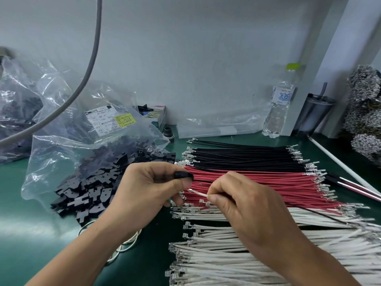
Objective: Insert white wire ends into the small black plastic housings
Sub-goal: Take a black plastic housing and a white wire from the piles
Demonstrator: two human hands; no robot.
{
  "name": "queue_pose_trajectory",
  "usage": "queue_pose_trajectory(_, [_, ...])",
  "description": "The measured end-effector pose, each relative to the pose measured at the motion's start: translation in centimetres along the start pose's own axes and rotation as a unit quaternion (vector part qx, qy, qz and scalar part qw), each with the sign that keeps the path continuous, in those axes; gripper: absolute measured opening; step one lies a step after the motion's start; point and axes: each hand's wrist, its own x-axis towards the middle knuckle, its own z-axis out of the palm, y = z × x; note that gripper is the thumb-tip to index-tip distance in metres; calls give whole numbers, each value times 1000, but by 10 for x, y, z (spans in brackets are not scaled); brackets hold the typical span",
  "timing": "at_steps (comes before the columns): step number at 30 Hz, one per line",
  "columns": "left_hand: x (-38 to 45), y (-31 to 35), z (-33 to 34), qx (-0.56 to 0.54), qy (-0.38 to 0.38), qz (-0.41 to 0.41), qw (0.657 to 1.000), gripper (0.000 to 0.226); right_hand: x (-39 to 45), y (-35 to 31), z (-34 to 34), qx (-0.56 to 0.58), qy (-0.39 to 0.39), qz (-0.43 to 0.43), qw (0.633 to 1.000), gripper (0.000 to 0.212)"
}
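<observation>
My left hand point(144, 193) pinches a small black plastic housing point(183, 175) between thumb and forefinger, above the red wires. My right hand point(243, 205) pinches a white wire point(199, 193) close to its metal-tipped end, which points left toward my left hand and sits just below the housing without touching it. A thin black wire runs out of the housing to the right, behind my right hand. A wide bundle of white wires point(237, 250) with crimped metal ends lies on the green mat under my right forearm.
Red wires point(288, 186) and black wires point(247, 157) lie in rows beyond the white ones. A pile of black housings point(90, 188) spills from a clear plastic bag point(68, 141) at left. A water bottle point(278, 108), a tumbler point(315, 112) and metal terminal reels point(365, 112) stand at the back right.
</observation>
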Motion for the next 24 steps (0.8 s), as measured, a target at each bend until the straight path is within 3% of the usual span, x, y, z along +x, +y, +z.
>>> queue_pose_trajectory(3, [1,0,0,-3,0,2,1000,20,0,2,1,28,-5,-2,1000,12])
queue_pose_trajectory(8, [2,-2,-1,-17,-1,-2,1000,14,4,4,-10,125,59,12,990,6])
queue_pose_trajectory(12, [1,0,-1,-24,3,-1,1000,17,2,4,-10,155,-32,11,987,13])
queue_pose_trajectory(14, [0,1,0,-26,3,0,1000,17,2,0,-9,159,-30,-3,987,10])
queue_pose_trajectory(19, [1,-2,0,-21,-2,-12,1000,13,5,-9,-28,257,155,10,954,11])
queue_pose_trajectory(24, [-1,-2,1,-26,-15,-17,999,15,21,-24,-74,108,277,-100,950,9])
